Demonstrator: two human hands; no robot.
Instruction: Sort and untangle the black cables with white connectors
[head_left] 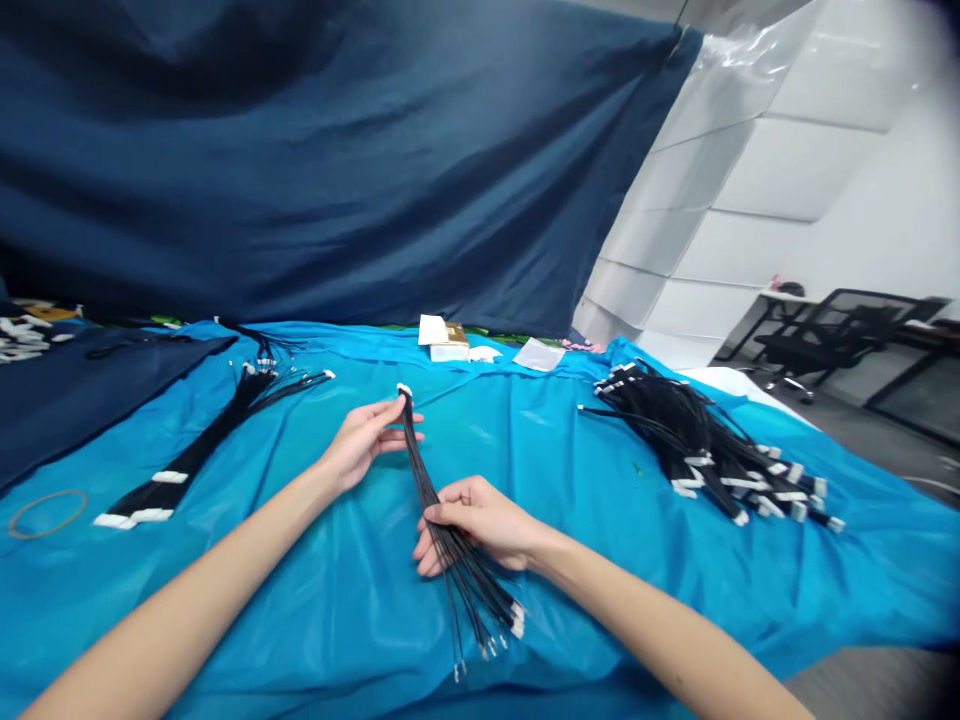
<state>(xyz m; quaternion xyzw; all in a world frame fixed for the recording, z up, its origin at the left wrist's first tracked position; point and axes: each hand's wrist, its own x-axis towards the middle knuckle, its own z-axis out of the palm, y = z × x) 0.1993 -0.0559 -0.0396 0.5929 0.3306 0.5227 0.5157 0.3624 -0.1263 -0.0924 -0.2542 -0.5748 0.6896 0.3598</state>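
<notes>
A black wire harness with a white connector at its upper end is stretched between my two hands above the blue cloth. My left hand pinches it just below that connector. Farther down, my right hand is closed around the strands, thumb on top. Below the right hand the wires fan out, some ending in bare metal tips and others in white connectors. Nearest to my left hand lies a bundle of similar harnesses. To the right of my right hand is a larger heap of harnesses.
Blue cloth covers the table. A rubber band lies at the left. Toward the back sit a small white box and a clear plastic bag. White pieces rest on dark cloth at far left. An office chair stands beyond.
</notes>
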